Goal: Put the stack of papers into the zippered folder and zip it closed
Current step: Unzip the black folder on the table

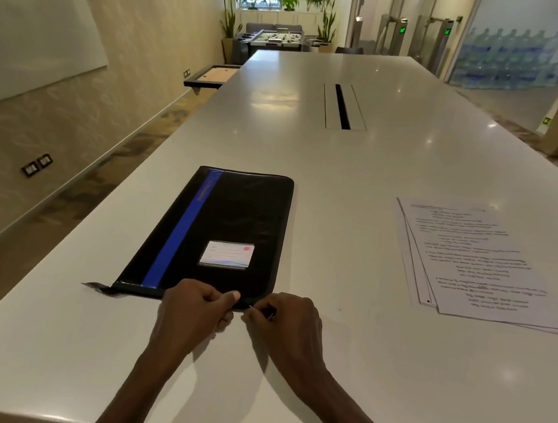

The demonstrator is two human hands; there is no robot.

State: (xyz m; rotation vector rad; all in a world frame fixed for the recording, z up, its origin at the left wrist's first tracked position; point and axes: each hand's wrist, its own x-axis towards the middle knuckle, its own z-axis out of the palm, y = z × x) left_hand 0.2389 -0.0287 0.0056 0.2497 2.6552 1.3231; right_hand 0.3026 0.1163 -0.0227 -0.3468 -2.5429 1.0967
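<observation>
One zippered folder (220, 232) (black, with one blue stripe and one small label card (227, 254) on its cover) is seen lying flat on the white table (379, 160), left of the frame's centre. Its near edge is held by two hands at the lower middle of the frame. The edge is pinched by the left hand (191, 309), thumb on top and fingers curled beneath. Just beside it, at the folder's near right corner, the right hand (284, 325) is curled with its fingertips closed on a small metal piece, apparently the zipper pull (262, 311). One black tab (96, 285) juts from the folder's near left corner. One stack of papers (472, 262) is seen at the right of the frame, well apart from the folder; at least three fanned sheets can be counted. One slotted panel (343, 107) is set into the table in the upper middle.
</observation>
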